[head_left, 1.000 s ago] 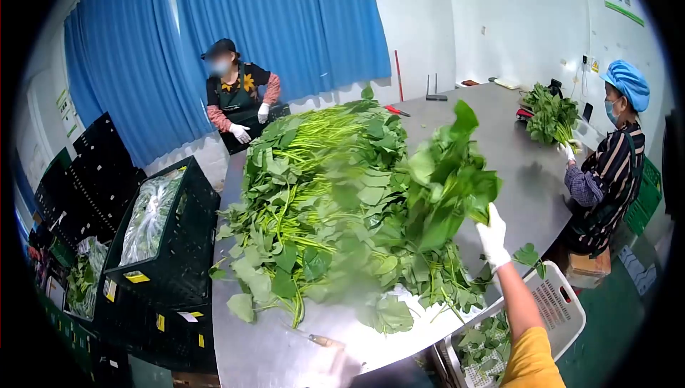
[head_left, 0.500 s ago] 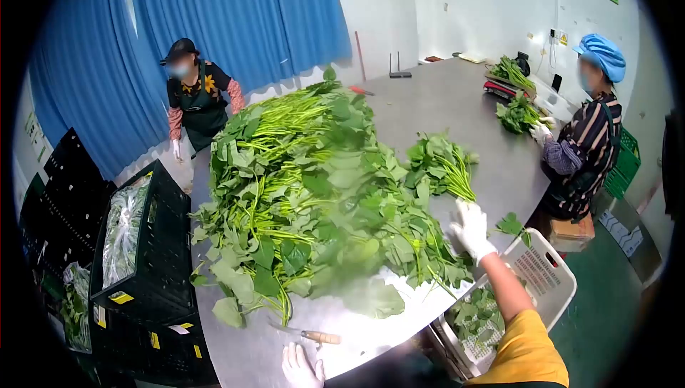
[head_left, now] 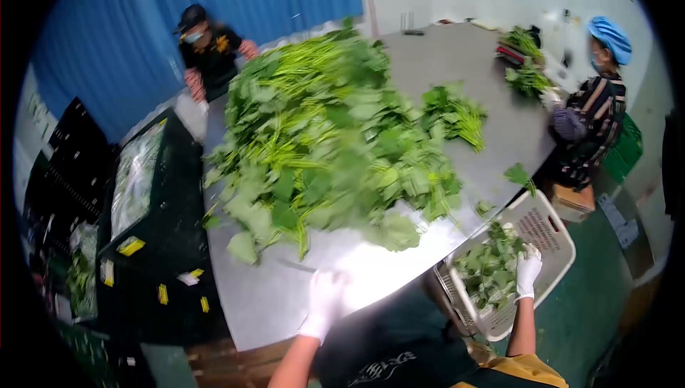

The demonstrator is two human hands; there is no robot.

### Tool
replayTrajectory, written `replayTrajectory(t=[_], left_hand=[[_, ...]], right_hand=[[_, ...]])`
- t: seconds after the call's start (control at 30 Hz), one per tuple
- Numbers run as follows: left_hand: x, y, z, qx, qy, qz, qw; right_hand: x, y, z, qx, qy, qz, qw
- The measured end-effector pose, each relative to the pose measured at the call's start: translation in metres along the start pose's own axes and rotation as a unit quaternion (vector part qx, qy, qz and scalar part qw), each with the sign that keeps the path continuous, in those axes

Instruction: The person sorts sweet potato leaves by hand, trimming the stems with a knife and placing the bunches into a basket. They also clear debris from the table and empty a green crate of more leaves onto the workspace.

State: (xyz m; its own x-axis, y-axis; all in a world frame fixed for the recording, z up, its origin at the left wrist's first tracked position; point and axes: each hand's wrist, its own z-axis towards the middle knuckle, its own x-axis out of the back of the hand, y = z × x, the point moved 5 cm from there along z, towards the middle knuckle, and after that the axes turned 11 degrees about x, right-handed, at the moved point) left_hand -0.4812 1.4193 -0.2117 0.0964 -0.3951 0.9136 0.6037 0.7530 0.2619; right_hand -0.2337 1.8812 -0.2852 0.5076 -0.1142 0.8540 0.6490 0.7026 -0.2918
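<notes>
My left hand point(head_left: 328, 302), white-gloved and blurred, lies over the handle end of a knife point(head_left: 296, 266) on the metal table. The blade shows to its left; the fingers are too smeared to tell whether they grip. My right hand point(head_left: 529, 271), also gloved, is down inside the white plastic basket point(head_left: 549, 224), its fingers curled against loose leafy greens point(head_left: 489, 263). A large heap of leafy green stems point(head_left: 314, 138) covers much of the table point(head_left: 414, 59). A smaller bunch point(head_left: 457, 117) lies to the heap's right.
Dark crates point(head_left: 178, 188) with bagged greens point(head_left: 135, 174) stand at the left. One co-worker point(head_left: 214, 52) is behind the heap. Another co-worker point(head_left: 592, 117) at the far right has a gloved hand by a bunch point(head_left: 528, 79). A loose sprig point(head_left: 519, 176) lies near the table edge.
My right hand has moved from beside the small bunch down into the basket. My left hand has come forward over the knife handle. The view has tilted downward.
</notes>
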Motion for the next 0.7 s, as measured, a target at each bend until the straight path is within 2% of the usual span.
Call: replayTrajectory(t=[0.07, 0.1, 0.17, 0.2, 0.27, 0.3, 0.33, 0.37, 0.4, 0.43, 0.47, 0.53, 0.57, 0.6, 0.63, 0.67, 0.7], left_hand=[[0.004, 0.000, -0.001, -0.014, -0.015, -0.019, 1.000], [0.006, -0.002, -0.001, 0.003, -0.014, -0.013, 1.000], [0.009, -0.004, -0.004, 0.013, -0.016, -0.138, 0.990], [0.007, -0.009, -0.009, 0.018, -0.016, -0.139, 0.990], [-0.001, -0.014, -0.017, 0.009, -0.067, -0.082, 0.994], [0.008, -0.017, -0.019, 0.039, -0.066, -0.231, 0.970], [0.010, -0.022, -0.026, 0.044, -0.062, -0.231, 0.970], [0.014, -0.026, -0.037, 0.000, -0.012, -0.088, 0.996], [0.018, -0.028, -0.046, -0.045, 0.036, 0.058, 0.997], [0.021, -0.032, -0.052, -0.041, 0.036, 0.060, 0.997], [0.026, -0.040, -0.057, -0.001, 0.042, 0.073, 0.996], [0.026, -0.049, -0.067, 0.045, 0.054, 0.092, 0.993], [0.020, -0.056, -0.074, 0.085, 0.077, 0.090, 0.989], [0.014, -0.063, -0.080, 0.122, 0.101, 0.086, 0.984], [0.009, -0.068, -0.084, 0.139, 0.099, 0.032, 0.985], [0.013, -0.066, -0.082, 0.140, 0.101, 0.034, 0.984], [0.020, -0.066, -0.083, 0.165, 0.140, 0.025, 0.976]], right_hand=[[0.013, -0.077, -0.002, 0.080, 0.073, 0.115, 0.987], [0.021, -0.125, 0.001, 0.148, 0.077, 0.137, 0.976], [0.014, -0.200, -0.001, 0.220, 0.049, 0.198, 0.954], [0.011, -0.240, 0.000, 0.233, -0.022, 0.285, 0.929], [0.018, -0.315, -0.014, 0.377, 0.009, 0.273, 0.885], [0.003, -0.341, -0.017, 0.412, -0.041, 0.336, 0.846], [-0.011, -0.363, -0.023, 0.446, -0.086, 0.329, 0.828], [-0.012, -0.390, -0.028, 0.456, -0.150, 0.301, 0.824], [-0.022, -0.412, -0.035, 0.484, -0.211, 0.263, 0.808], [-0.049, -0.426, -0.045, 0.454, -0.203, 0.363, 0.788], [-0.065, -0.445, -0.052, 0.395, -0.257, 0.464, 0.750], [-0.080, -0.488, -0.057, 0.394, -0.262, 0.473, 0.743], [-0.098, -0.505, -0.059, 0.207, -0.406, 0.530, 0.715], [-0.111, -0.512, -0.069, 0.009, -0.527, 0.553, 0.646], [-0.121, -0.518, -0.070, 0.012, -0.528, 0.554, 0.644], [-0.132, -0.527, -0.071, 0.003, -0.519, 0.590, 0.619], [-0.142, -0.532, -0.072, -0.005, -0.509, 0.623, 0.594]])
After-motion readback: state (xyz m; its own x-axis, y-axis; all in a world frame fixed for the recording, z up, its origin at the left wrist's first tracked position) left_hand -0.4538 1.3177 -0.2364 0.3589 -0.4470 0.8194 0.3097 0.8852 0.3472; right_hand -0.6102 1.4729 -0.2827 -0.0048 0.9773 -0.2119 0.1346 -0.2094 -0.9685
